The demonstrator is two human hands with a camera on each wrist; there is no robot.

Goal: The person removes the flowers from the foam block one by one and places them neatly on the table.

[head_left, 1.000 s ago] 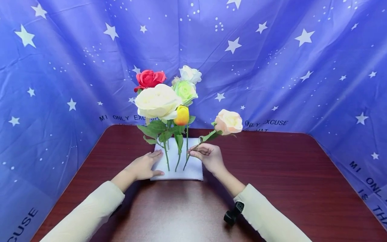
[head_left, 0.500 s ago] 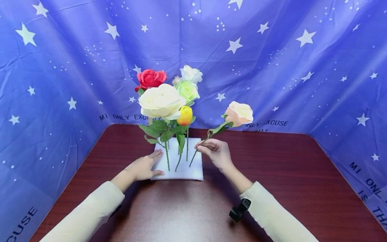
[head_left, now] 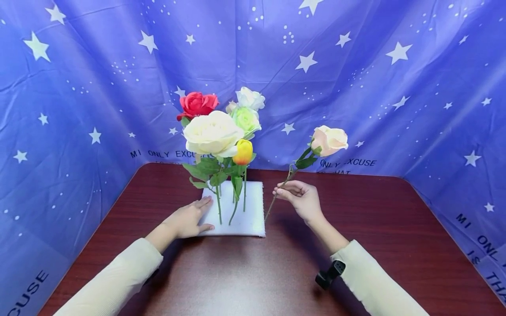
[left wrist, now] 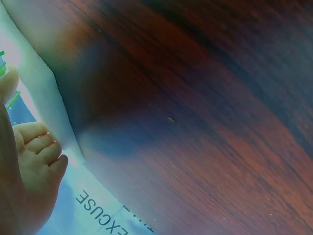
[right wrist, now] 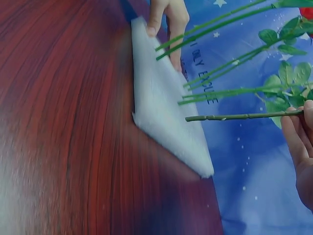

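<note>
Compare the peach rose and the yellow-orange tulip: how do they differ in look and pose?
Bloom: the peach rose has a wide, layered head; the yellow-orange tulip has a smaller, closed one.
Colour: the peach rose is pale; the yellow-orange tulip is vivid.
Pose: the peach rose slants in the right hand; the yellow-orange tulip stands in the white pad.
Shared: both have stems with green leaves.

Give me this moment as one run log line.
left hand: rests on white slab | right hand: holds peach rose by stem | lower end: not in slab | other flowers: standing in slab
</note>
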